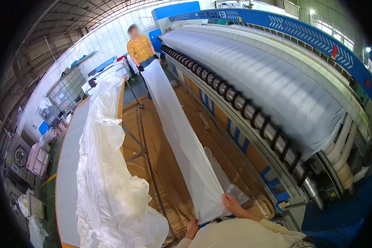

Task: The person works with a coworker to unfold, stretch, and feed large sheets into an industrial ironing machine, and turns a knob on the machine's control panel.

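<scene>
A long white sheet (180,140) stretches from my body to a person (140,49) in a yellow checked shirt and dark gloves, who holds its far end. My left hand (192,228) is closed on the near left corner of the sheet. At the near right edge, my right hand (230,202) grips the same fabric with bent fingers. Between the two hands the cloth hangs fairly flat, and a thinner, sheer part of it (225,177) droops on the right side.
On the left, a long table (70,165) bears a heap of crumpled white fabric (111,177). A large blue-framed machine (252,82) with a spiral-wound roller (235,99) runs along the right. Brown sheeting (165,182) covers the floor between them, beside a metal frame (146,153).
</scene>
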Motion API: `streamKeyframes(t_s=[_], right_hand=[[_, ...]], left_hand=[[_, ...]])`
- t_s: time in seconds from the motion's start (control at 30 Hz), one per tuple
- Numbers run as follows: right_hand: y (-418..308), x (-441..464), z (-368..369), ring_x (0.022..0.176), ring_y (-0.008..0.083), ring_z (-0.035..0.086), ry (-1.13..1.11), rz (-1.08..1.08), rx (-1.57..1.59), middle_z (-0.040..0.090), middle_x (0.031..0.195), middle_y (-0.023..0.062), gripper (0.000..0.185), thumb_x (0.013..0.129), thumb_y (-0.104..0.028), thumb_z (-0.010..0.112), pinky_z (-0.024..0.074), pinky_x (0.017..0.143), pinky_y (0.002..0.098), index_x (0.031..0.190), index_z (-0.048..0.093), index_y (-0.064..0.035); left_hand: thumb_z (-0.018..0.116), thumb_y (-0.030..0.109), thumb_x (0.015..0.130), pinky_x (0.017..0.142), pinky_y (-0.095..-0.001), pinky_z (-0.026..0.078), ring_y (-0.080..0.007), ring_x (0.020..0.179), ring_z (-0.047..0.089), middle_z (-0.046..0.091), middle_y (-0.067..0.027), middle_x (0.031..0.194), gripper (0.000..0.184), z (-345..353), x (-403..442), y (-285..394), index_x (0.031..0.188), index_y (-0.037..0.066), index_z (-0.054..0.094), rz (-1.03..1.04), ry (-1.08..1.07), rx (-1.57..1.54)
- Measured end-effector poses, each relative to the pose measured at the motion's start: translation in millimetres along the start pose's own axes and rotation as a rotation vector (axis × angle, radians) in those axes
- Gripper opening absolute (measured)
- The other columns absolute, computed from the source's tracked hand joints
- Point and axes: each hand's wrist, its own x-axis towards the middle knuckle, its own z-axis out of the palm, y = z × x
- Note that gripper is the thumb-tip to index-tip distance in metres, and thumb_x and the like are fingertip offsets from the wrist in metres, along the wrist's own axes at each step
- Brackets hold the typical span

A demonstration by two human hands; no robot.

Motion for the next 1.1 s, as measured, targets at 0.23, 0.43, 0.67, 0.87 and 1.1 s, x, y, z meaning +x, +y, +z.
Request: streamKeyframes(t_s=[0.23, 0.43, 0.67, 0.87, 1.1], right_hand=[[-5, 0, -6, 0.062, 0.0168, 0.044, 0.071, -0.039, -0.075, 0.047, 0.063, 0.0112, 0.032, 0.09, -0.026, 0.04, 0.0376, 0.059, 0.0317, 0.079, 0.049, 0.0029], [-11, -1, -11, 0.063, 0.0195, 0.046, 0.066, -0.053, -0.101, 0.049, 0.065, 0.014, 0.032, 0.09, -0.026, 0.039, 0.0381, 0.06, 0.0337, 0.081, 0.05, 0.0031], [-15, -3, -14, 0.063, 0.0238, 0.047, 0.075, -0.077, -0.136, 0.05, 0.067, 0.0165, 0.033, 0.09, -0.027, 0.039, 0.0386, 0.061, 0.0345, 0.078, 0.05, 0.0022], [-19, 1, -46, 0.063, 0.0242, 0.049, 0.171, -0.193, -0.263, 0.051, 0.069, 0.0174, 0.023, 0.087, -0.02, 0.044, 0.0391, 0.058, 0.0349, 0.077, 0.05, -0.0002], [-72, -46, -221, 0.062, 0.0147, 0.045, 0.427, -0.264, -0.699, 0.048, 0.067, 0.0067, 0.011, 0.082, -0.01, 0.05, 0.0381, 0.056, 0.0286, 0.075, 0.05, -0.0008]], left_hand=[[0.061, 0.009, 0.07, 0.07, -0.0421, 0.046, -0.0329, 0.085, 0.058, 0.061, -0.0146, 0.089, 0.028, -15, -12, 23, 0.097, 0.008, 0.052, 0.136, -0.018, 0.074], [0.06, 0.009, 0.071, 0.07, -0.0426, 0.046, -0.034, 0.086, 0.058, 0.061, -0.0151, 0.09, 0.028, -9, -5, 19, 0.098, 0.009, 0.052, 0.135, -0.033, 0.175], [0.055, 0.014, 0.075, 0.068, -0.0443, 0.046, -0.0364, 0.084, 0.058, 0.061, -0.0168, 0.088, 0.021, -3, -2, 10, 0.096, 0.01, 0.053, 0.183, -0.046, 0.242], [0.054, 0.025, 0.076, 0.066, -0.0464, 0.045, -0.0376, 0.081, 0.057, 0.06, -0.0183, 0.083, 0.02, -14, -5, 58, 0.086, 0.008, 0.055, 0.41, -0.26, 0.38], [0.058, 0.029, 0.072, 0.059, -0.0439, 0.04, -0.0363, 0.07, 0.052, 0.054, -0.0167, 0.071, 0.025, 28, -19, 196, 0.073, 0.005, 0.051, 1.077, -0.462, 0.319]])
